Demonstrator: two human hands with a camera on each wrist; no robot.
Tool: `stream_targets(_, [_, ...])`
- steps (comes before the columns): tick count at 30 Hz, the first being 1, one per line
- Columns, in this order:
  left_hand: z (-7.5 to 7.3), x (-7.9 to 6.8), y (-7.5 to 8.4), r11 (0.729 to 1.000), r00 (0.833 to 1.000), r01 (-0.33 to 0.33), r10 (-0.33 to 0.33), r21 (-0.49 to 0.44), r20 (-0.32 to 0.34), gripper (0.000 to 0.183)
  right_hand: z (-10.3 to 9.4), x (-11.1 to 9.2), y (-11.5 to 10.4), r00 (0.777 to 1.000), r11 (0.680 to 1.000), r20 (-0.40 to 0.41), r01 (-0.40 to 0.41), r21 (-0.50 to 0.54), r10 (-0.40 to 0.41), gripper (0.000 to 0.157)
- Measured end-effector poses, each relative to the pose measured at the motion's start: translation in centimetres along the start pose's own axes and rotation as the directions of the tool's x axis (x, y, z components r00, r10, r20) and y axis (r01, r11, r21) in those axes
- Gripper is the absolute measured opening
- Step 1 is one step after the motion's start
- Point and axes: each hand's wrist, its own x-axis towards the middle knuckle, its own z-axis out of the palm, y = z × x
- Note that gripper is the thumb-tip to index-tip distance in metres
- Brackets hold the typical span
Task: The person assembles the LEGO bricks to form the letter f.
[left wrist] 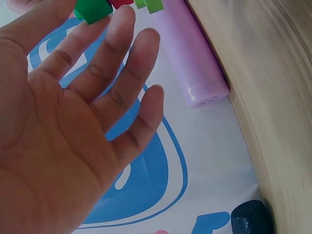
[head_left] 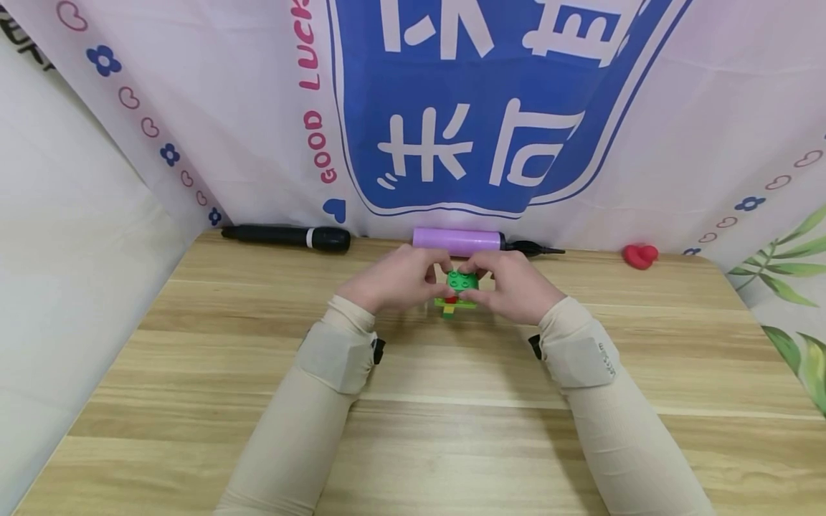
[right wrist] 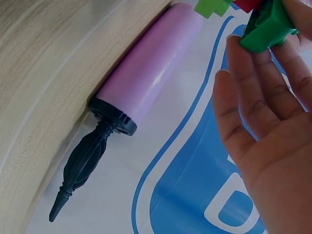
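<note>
A dark green studded toy brick tops a small build in the middle of the head view. Below it show a red brick, a lime green piece and a small yellow and green part in front. My left hand pinches the green brick from the left, thumb in front and index finger behind. From the right, my right hand pinches the same brick. In the right wrist view the green brick lies against the fingertips; the left wrist view catches only its lower part.
Behind the hands, a purple pump with a black nozzle lies along the table's back edge. A black microphone-shaped object lies left of it, a small red object to the right. A printed cloth hangs behind the wooden table.
</note>
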Motion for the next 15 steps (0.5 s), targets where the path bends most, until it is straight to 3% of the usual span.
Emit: stream_targets(15, [-0.05,-0.14,0.26,0.998,0.998,0.067,-0.066,-0.022,0.022,0.022,0.14,0.05,-0.11,1.0,1.0,0.001,0.009,-0.018,-0.009,0.025])
